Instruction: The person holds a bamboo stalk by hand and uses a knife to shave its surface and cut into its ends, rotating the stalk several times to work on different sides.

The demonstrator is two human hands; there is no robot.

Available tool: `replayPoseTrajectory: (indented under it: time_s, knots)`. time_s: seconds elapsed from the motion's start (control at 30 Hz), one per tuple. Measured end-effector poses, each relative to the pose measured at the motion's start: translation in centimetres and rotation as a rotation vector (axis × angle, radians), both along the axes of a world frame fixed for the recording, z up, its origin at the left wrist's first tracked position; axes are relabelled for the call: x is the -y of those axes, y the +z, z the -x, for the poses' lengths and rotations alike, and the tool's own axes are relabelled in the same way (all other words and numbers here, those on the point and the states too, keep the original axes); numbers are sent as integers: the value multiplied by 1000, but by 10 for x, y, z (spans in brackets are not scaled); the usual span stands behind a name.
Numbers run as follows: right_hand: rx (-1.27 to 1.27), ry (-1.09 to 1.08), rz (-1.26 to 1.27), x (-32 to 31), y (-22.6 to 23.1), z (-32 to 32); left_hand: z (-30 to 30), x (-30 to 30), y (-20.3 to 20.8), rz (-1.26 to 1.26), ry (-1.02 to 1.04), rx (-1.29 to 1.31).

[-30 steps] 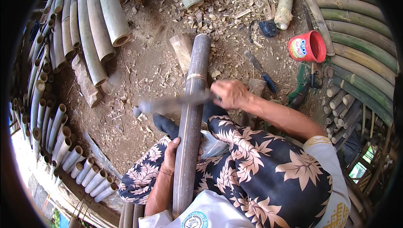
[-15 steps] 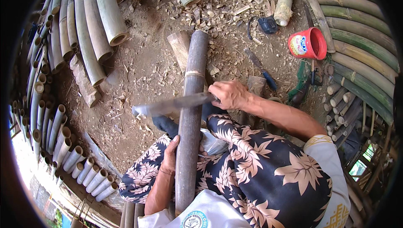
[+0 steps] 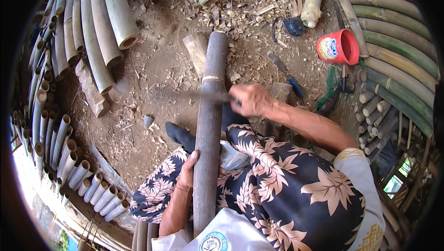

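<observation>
A long dark bamboo pole (image 3: 209, 140) slopes from my lap up to the middle, with one node ring near its far end. My left hand (image 3: 188, 171) is wrapped round its lower part. In my right hand (image 3: 252, 100), fingers closed round the handle, is a machete (image 3: 210, 97). Its blade lies across the pole a little below the node ring and is smeared by motion toward the left. Whether the edge touches the bamboo, I cannot tell. A wooden block (image 3: 195, 53) lies beside and partly behind the pole's far end.
Bamboo lengths (image 3: 121, 15) lie at the far left, and short cut tubes (image 3: 109, 198) stand at the lower left. Bamboo poles (image 3: 393, 43) are stacked at right. A red bucket (image 3: 349, 49), a knife with a blue handle (image 3: 289, 77) and wood chips (image 3: 249, 8) are on the ground.
The machete blade has swung up and away from me, nearer the node ring. My right hand has moved slightly with it. My left hand keeps its hold on the pole.
</observation>
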State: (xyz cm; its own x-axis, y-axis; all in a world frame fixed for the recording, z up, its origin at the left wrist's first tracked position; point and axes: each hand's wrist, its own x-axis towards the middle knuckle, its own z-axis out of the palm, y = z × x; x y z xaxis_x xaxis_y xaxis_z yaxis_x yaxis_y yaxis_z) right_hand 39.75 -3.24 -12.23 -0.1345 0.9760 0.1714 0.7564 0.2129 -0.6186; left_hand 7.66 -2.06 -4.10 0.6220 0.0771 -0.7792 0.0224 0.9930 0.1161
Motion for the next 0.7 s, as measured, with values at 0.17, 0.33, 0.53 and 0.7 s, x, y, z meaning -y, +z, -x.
replayPoseTrajectory:
  time_s: [0.17,0.33,0.53,0.7]
  knots:
    - [-27,-506,632,-20,-13,-8,0,-4,4,37,-9,2]
    - [54,65,-118,2,4,10,5,-1,-5,55,11,4]
    - [34,-135,209,2,7,7,13,9,-5,-14,-16,-14]
    - [30,-446,498,-10,-10,-2,11,5,-11,-12,-35,-23]
